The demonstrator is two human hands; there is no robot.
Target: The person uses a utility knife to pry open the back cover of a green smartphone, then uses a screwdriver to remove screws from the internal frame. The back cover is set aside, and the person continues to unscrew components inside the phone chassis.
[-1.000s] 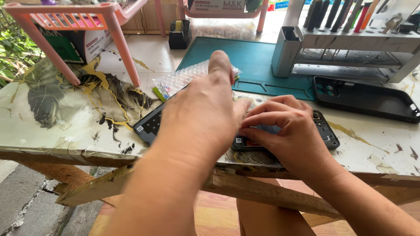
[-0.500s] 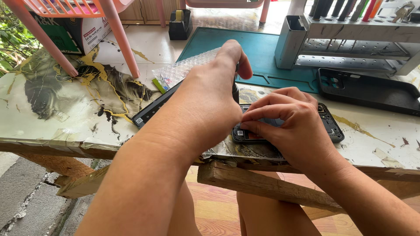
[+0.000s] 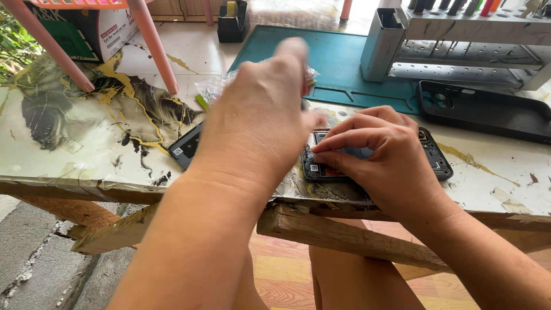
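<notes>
Opened phone (image 3: 430, 155) flat near the front edge of the surface (image 3: 74, 155), pinned under the right hand (image 3: 379, 155), fingertips (image 3: 321, 146) pressed on its inside. Left hand (image 3: 258, 115) blurred, raised above the phone's left end, grip impossible to tell. Black phone case (image 3: 488, 109) by the right edge, grey rack (image 3: 459, 40) behind on the green mat (image 3: 338, 63).

Opened phone (image 3: 430, 155) on table (image 3: 69, 155), mat (image 3: 338, 63) behind it, phone case (image 3: 488, 112) right, tool rack (image 3: 459, 46) behind case
</notes>
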